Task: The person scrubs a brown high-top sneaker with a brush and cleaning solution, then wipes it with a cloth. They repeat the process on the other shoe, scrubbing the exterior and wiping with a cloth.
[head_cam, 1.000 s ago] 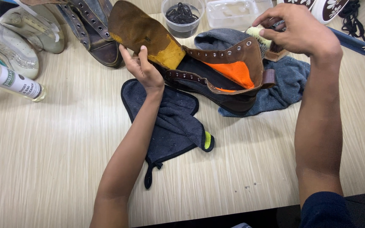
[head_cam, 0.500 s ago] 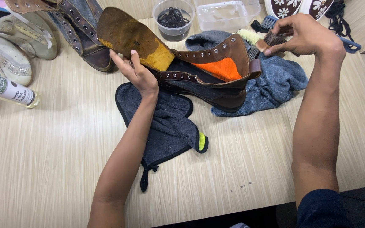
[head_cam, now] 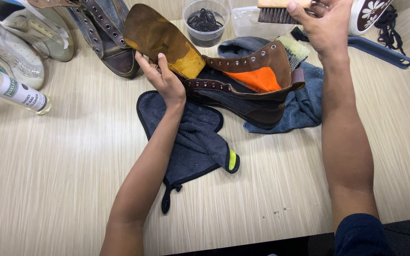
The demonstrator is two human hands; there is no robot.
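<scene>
2 hands are at work over the table [head_cam: 62, 156]: my left hand [head_cam: 164, 78] grips the brown boot [head_cam: 243, 90] at its toe, fingers curled against the worn sole, which is turned up and faces me, while the boot lies on its side with the orange lining showing to the right of that hand. My right hand [head_cam: 326, 26] is raised beyond the boot, clenched around a wooden-backed brush [head_cam: 278, 10] whose dark bristles point down. Just under my left wrist lies a dark cloth [head_cam: 191, 137] with a yellow tab, and under the boot's shaft, below my right hand, a blue towel [head_cam: 307, 102]. Between my 2 hands, at the far edge, stands a clear tub [head_cam: 206, 23] holding dark laces. Beyond my left hand lies a second boot [head_cam: 107, 38], and further to its left a pale shoe [head_cam: 13, 52] and a clear bottle [head_cam: 10, 87] on its side.
</scene>
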